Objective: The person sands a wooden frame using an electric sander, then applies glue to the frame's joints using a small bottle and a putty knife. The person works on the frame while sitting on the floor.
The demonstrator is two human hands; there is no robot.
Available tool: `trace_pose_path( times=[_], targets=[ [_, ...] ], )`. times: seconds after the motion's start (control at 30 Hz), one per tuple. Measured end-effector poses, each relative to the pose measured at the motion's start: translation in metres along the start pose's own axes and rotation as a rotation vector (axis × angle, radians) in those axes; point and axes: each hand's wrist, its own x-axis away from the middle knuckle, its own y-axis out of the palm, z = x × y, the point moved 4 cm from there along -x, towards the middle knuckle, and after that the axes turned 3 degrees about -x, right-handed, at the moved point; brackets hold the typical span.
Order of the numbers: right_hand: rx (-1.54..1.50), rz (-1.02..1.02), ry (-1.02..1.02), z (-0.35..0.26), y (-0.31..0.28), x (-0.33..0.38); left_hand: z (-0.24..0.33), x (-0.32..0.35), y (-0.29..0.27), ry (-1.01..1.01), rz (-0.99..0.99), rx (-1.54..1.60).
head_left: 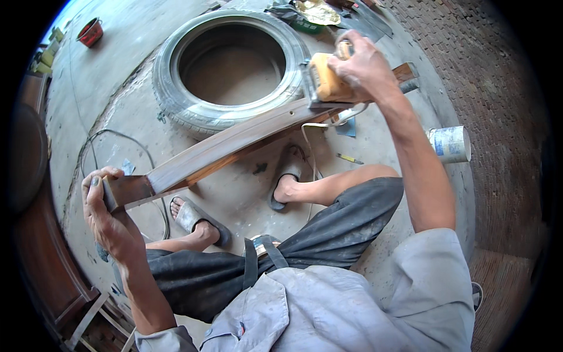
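Clamps the fingers of the left hand (109, 226) around the dark, block-like end of a long, slightly curved wooden piece (234, 141), with fingertips bent over its upper edge. Grips a yellow power tool (328, 76) from above with the right hand (366, 67), with fingers and thumb wrapped about its top and side, slightly blurred. Holds the wooden piece slantwise between the two sets of fingers, with the tool's flat base on or just over its upper face under the right fingers; cannot tell which. Shows a small dark hole in that face, to the left of the right fingers, and a short stretch of wood past the tool, to their right.

Has a big grey tyre (166, 73) lying flat to the left of the right fingers, just behind the wooden piece. Shows a pale cord (319, 124) below the right fingers, near a blue sheet (347, 128) and, farther down, a yellow stick (350, 158). Has a white can (451, 144) to the lower right of the right fingers.

Shows a small blue scrap (127, 166) just beside the left fingers, and a dark cable (107, 130) above them. Wears grey sandals (187, 216), to the right of the left fingers. Has dark wooden furniture (47, 246) to the left of and below the left fingers, and a red bucket (90, 36) well apart, far above them
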Motion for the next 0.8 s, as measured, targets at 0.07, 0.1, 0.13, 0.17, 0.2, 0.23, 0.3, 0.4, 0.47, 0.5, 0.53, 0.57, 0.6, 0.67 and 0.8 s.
trace_pose_path(
  times=[0.07, 0.1, 0.13, 0.17, 0.2, 0.23, 0.3, 0.4, 0.47, 0.5, 0.53, 0.57, 0.6, 0.67, 0.8],
  targets=[
    [0.008, 0.035, -0.080, -0.021, 0.007, 0.014, 0.002, 0.002, -0.003, 0.001, 0.022, -0.032],
    [-0.009, 0.014, -0.085, -0.027, 0.008, 0.020, 0.003, 0.004, -0.001, -0.015, 0.046, -0.020],
    [-0.020, -0.010, -0.084, -0.031, 0.006, 0.026, 0.003, 0.003, -0.001, -0.007, 0.039, -0.017],
    [-0.008, -0.014, -0.060, -0.025, 0.004, 0.023, 0.001, 0.001, -0.002, 0.001, 0.032, -0.015],
    [0.004, -0.017, -0.036, -0.015, 0.001, 0.015, 0.000, 0.000, -0.002, 0.009, 0.027, -0.013],
    [-0.003, -0.024, -0.017, -0.006, 0.003, 0.007, 0.001, 0.001, -0.004, 0.034, 0.020, -0.040],
    [-0.035, -0.038, 0.014, 0.022, -0.008, -0.007, 0.000, -0.001, -0.002, 0.064, 0.003, -0.075],
    [0.007, -0.016, 0.053, 0.019, -0.017, -0.002, 0.000, -0.001, -0.001, 0.062, 0.013, -0.070],
    [0.032, -0.017, 0.050, 0.000, -0.005, 0.008, -0.001, -0.001, -0.002, 0.066, 0.031, -0.065],
    [-0.015, -0.008, 0.006, -0.012, 0.000, 0.017, -0.002, -0.001, -0.001, 0.077, 0.032, -0.059],
    [-0.033, 0.020, -0.058, -0.030, 0.003, 0.029, -0.001, -0.001, -0.002, 0.092, 0.039, -0.061],
    [-0.053, 0.008, -0.097, -0.047, 0.006, 0.038, 0.002, 0.001, 0.001, 0.143, 0.066, -0.170],
    [-0.108, 0.002, -0.169, -0.058, 0.013, 0.045, 0.005, 0.004, 0.006, 0.200, 0.094, -0.277],
    [-0.087, -0.032, -0.324, -0.091, 0.008, 0.058, 0.005, 0.006, 0.005, 0.256, 0.112, -0.347],
    [-0.175, 0.001, -0.354, -0.072, 0.009, 0.059, -0.009, -0.006, 0.009, 0.134, 0.165, -0.087]
  ],
)
